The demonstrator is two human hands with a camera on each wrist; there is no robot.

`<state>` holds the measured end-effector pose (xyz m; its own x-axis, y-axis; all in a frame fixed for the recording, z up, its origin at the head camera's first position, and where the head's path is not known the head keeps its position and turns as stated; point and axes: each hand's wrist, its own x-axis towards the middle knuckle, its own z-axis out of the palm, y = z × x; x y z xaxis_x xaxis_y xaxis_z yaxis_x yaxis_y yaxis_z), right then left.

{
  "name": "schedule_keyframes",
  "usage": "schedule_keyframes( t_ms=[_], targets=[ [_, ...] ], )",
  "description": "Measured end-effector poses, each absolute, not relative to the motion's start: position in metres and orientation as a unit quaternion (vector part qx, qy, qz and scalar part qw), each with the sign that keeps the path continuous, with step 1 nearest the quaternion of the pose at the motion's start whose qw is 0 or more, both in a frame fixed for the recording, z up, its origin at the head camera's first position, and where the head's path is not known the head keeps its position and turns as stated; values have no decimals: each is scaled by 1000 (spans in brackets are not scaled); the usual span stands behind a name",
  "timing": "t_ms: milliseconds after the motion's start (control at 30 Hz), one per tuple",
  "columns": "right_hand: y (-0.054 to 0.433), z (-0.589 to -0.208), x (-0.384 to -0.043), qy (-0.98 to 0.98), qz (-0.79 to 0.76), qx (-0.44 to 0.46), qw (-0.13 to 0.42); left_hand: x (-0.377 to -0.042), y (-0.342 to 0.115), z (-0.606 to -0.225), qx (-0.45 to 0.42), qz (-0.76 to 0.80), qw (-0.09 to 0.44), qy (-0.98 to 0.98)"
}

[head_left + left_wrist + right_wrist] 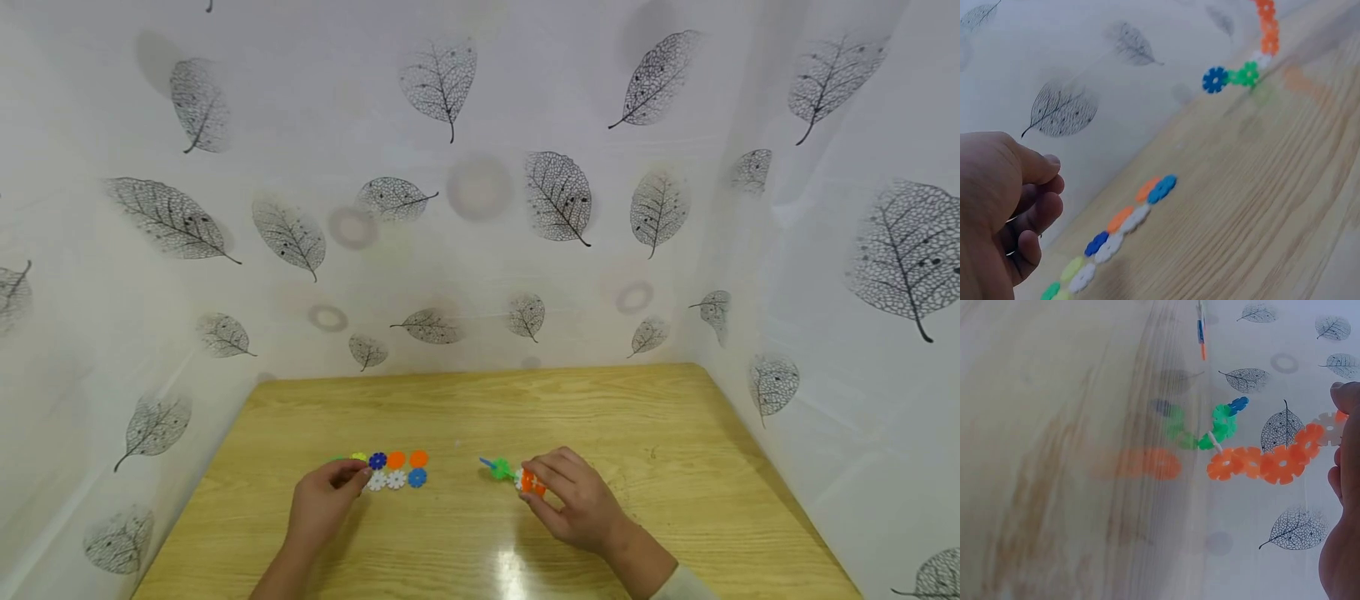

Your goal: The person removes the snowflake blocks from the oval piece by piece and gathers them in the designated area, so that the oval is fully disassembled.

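Observation:
My right hand (577,504) holds a chain of interlocking flower-shaped plastic discs (1282,464) by one end, between thumb and fingers. Orange discs form most of its length, with a white disc (1327,429) by the fingers. Toward the far end come green discs (1225,422) and a blue one (1215,80). My left hand (322,504) hovers over the left end of two rows of loose discs, its fingers loosely bent and nothing visible between them. Among these discs are dark blue (377,460), orange (418,458), white (396,480) and light blue (417,477) ones.
The wooden table (465,550) has a glossy top that reflects the chain. A white sheet printed with leaves (480,267) rises behind the table and along both sides. Some loose discs at the left are partly hidden by my left hand.

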<state>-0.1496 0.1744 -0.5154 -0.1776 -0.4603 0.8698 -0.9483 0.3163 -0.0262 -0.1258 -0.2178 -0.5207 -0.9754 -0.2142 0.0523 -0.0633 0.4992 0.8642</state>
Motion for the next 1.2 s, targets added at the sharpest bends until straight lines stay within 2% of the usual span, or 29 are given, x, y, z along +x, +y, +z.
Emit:
schedule_keyframes(
  t_ms=[600, 1200],
  targets=[
    [170, -511, -149, -693, 293, 512, 416, -117, -154, -499, -12, -602, 28, -798],
    [161, -510, -146, -696, 301, 514, 401, -121, -103, -498, -152, -589, 1, -794]
  ],
)
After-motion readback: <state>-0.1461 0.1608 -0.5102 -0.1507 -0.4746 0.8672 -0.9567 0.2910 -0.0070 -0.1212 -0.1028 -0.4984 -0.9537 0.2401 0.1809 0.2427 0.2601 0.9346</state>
